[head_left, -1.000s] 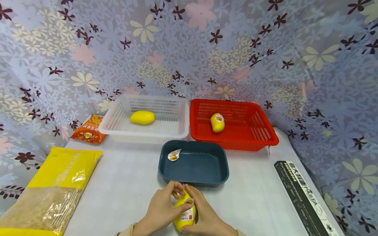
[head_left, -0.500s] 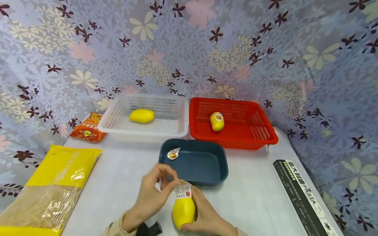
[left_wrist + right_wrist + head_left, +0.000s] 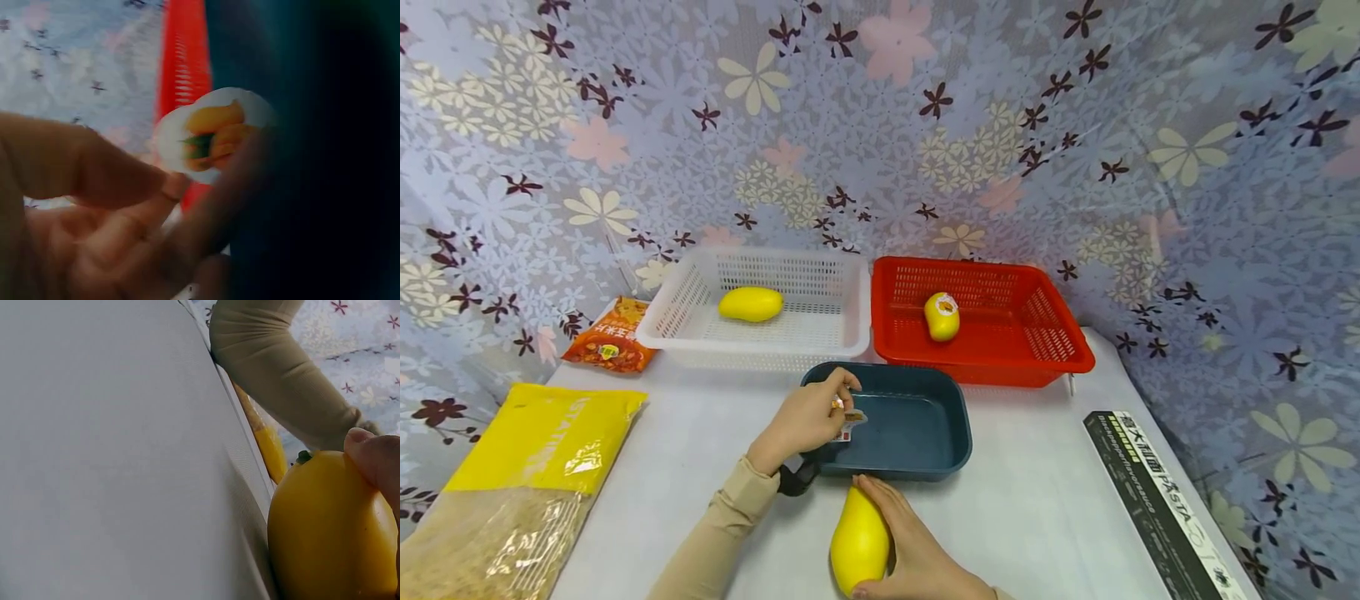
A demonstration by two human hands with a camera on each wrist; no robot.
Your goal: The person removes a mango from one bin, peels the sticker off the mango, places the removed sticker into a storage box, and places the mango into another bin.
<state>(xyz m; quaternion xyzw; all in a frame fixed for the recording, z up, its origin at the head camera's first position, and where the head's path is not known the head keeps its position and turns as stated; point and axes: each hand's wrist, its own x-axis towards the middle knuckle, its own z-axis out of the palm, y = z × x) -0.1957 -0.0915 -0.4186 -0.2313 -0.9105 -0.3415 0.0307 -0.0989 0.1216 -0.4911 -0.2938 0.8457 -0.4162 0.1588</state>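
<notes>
My right hand (image 3: 919, 552) gripped 1 mango (image 3: 858, 542) nearside of the blue tray (image 3: 917, 429), over which my left hand (image 3: 805, 419) pinched 1 sticker (image 3: 215, 119), presumably the discard step, next calling for clean release.

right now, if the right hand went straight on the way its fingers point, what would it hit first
Probably the near wall of the dark blue tray, just ahead of the right hand, which holds the mango. Height is hard to judge, so it might pass over the rim.
</notes>
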